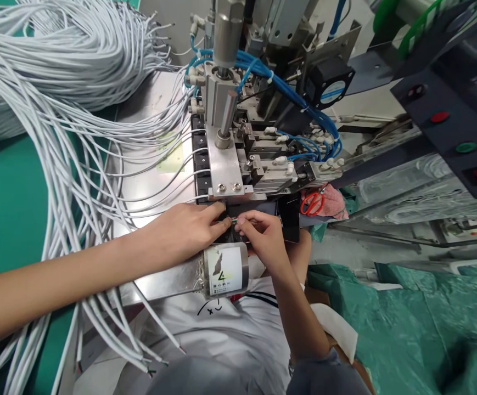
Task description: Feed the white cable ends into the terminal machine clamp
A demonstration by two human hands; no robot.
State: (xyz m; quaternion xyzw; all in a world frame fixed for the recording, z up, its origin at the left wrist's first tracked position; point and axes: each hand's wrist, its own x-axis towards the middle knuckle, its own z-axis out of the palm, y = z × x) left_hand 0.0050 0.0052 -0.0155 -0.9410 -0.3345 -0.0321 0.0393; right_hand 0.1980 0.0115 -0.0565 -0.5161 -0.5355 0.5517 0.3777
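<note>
My left hand (184, 229) reaches in from the left, its fingers closed at the front edge of the machine (226, 164), beside small coloured wire ends (234, 221). Pinched together, the fingertips of my right hand (261, 233) meet those wire ends from the right. Which hand grips which wire is too small to tell. White cables (151, 211) run from the left into black slots (202, 178) along the machine's side. Just below my hands is a metal cylinder with a white label (225, 269).
A large bundle of white cables (77, 60) lies at the upper left, with loose ends hanging near my lap. Red-handled scissors (312, 203) and a pink cloth (334, 203) are right of the machine. A control box (448, 131) stands at the upper right. Green sheeting (411, 318) covers the lower right.
</note>
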